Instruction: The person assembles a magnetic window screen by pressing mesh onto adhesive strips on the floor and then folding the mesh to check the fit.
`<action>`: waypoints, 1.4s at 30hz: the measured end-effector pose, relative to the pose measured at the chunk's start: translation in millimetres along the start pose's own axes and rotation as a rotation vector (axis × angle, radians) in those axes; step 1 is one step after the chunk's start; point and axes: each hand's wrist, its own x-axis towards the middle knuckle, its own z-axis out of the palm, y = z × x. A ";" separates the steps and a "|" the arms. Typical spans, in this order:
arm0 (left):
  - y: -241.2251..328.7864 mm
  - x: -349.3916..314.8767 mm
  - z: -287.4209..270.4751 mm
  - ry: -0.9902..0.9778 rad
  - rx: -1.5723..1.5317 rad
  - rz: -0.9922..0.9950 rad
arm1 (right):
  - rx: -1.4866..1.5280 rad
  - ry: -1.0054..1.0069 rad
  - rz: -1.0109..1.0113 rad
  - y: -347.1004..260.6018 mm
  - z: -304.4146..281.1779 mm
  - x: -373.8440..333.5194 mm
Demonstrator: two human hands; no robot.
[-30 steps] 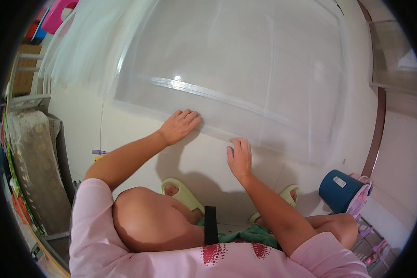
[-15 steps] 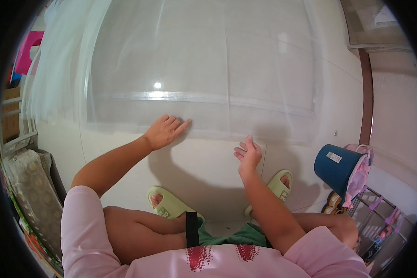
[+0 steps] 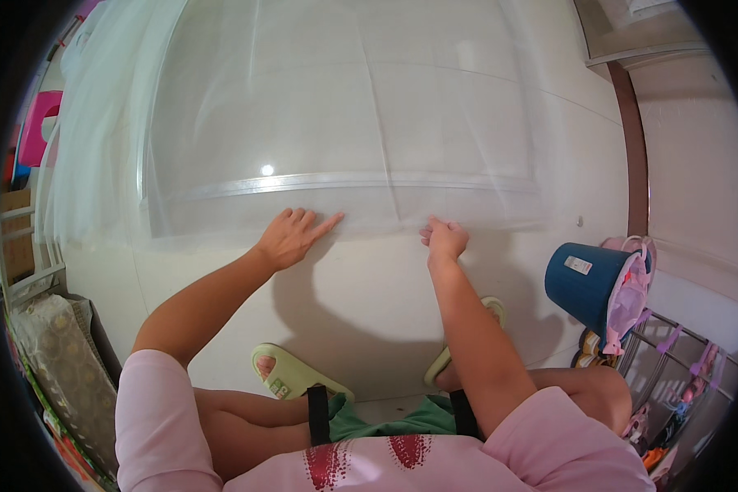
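A large sheet of sheer white netting [image 3: 303, 107] is spread over the floor in front of me, with a pale, shiny strip [image 3: 279, 182] running across it near its close edge. My left hand [image 3: 289, 239] rests at that edge, palm down. Its index finger points right, and the other fingers lie loosely bent with nothing in them. Farther right, my right hand [image 3: 446, 239] is at the same edge, fingers curled together on the netting. Its grip is small and partly hidden.
Gathered white netting [image 3: 98, 123] hangs at the left, beside a pink plastic stool [image 3: 39, 131] and a white metal rack [image 3: 37, 283]. A blue bucket [image 3: 582, 283] with pink cloth leans at the right, above a metal rack [image 3: 660, 353]. My feet wear green slippers [image 3: 291, 373].
My right hand has moved slightly forward to the netting's edge, and its spread fingers have curled in. The left hand stays at the edge. The view has shifted a little.
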 end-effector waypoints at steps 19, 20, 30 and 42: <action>11.4 -18.3 8.0 0.022 -0.130 -0.017 | 0.252 0.035 0.017 20.5 -24.4 29.5; 16.2 -10.4 7.9 0.031 -0.131 -0.005 | 0.249 0.021 0.014 22.2 -26.6 32.9; 82.5 71.2 -19.6 0.289 -0.137 0.093 | 0.211 0.049 0.002 14.9 -20.4 21.0; 89.6 76.7 5.6 0.172 -0.273 -0.116 | 0.159 0.238 -0.040 -35.0 -38.1 0.8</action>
